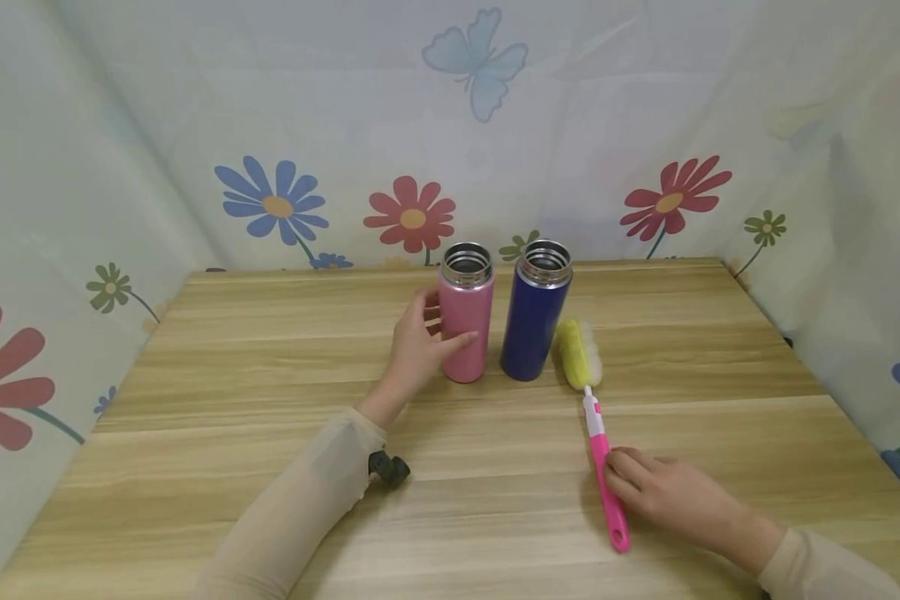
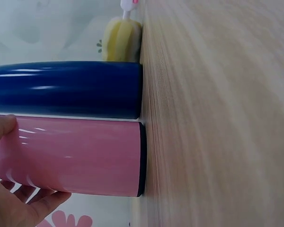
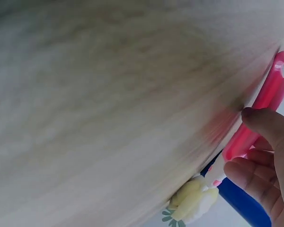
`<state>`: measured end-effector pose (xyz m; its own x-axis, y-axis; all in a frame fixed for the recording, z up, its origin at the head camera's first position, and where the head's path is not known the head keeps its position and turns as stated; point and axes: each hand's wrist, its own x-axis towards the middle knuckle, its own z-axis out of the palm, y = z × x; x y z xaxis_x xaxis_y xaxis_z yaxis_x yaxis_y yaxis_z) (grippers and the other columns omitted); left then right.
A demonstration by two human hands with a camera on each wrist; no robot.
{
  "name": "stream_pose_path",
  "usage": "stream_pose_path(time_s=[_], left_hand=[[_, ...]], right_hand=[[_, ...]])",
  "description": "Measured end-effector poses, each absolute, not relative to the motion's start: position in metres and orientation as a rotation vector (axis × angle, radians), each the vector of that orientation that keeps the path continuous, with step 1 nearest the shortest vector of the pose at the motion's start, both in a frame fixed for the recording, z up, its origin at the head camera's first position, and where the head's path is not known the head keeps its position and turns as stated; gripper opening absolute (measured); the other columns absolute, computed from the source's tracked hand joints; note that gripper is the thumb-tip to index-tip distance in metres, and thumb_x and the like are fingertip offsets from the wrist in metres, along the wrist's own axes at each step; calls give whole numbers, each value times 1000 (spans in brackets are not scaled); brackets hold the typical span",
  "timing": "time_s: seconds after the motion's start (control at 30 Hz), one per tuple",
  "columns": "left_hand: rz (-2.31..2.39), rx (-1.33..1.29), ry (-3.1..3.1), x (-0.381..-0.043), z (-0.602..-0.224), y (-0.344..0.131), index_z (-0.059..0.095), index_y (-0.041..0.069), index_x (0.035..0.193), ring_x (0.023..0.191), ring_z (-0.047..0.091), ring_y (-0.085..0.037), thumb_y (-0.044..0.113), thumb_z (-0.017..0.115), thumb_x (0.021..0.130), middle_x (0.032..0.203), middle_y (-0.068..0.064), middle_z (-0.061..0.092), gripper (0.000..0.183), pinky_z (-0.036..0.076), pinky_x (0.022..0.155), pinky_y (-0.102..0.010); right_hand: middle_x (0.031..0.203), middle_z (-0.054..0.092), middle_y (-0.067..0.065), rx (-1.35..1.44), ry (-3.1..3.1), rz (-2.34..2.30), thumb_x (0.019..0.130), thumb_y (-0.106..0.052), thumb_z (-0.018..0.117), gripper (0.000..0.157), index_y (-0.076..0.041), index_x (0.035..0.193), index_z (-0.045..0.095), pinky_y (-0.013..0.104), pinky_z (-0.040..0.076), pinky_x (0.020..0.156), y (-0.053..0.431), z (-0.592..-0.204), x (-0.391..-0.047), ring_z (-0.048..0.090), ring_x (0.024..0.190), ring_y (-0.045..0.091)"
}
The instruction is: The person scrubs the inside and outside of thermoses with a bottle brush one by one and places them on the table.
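Note:
My left hand (image 1: pixel 414 343) grips a pink insulated bottle (image 1: pixel 465 325), its thumb across the front and its fingers behind. The bottle stands upright without a lid, showing a bare steel neck. Close to its right is a dark blue bottle (image 1: pixel 532 321), likewise lidless and standing on the table. A bottle brush (image 1: pixel 598 425) with a yellow and white sponge head (image 1: pixel 581 354) lies farther right, its pink handle pointing toward me. Around that handle (image 3: pixel 236 142) my right hand (image 3: pixel 270 156) has its thumb on one side and fingers on the other.
The wood-grain table (image 1: pixel 270 350) carries both bottles and the brush. Behind it and along its sides hangs a pale cloth (image 1: pixel 330 100) printed with flowers and a butterfly. A small black device (image 1: pixel 388 469) sits at my left wrist.

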<state>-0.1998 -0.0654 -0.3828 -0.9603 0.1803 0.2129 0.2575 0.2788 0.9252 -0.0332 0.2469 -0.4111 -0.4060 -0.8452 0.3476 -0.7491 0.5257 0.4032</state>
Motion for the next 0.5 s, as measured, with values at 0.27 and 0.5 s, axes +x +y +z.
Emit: stream_pose_path(time_s=[0.27,0.5], left_hand=[[-1814,-426,-2447,-200,-383,-64,38,9,138,120,53,-29,19,81,77,132,-10,52,76,48,102,-43],[-1819,-435,-2458,-201,-385,-63,34,8,141,123,51,-28,18,80,79,133,-11,50,77,47,104,-44]], right_hand=[[100,61,5,1259,-2360,-245,88,-1,31,37,-9,100,65,23,53,53,251,-405,-28,63,82,16],[102,63,3,1207,-2412,-208,82,-8,38,36,-12,105,65,25,54,54,256,-403,-24,65,85,16]])
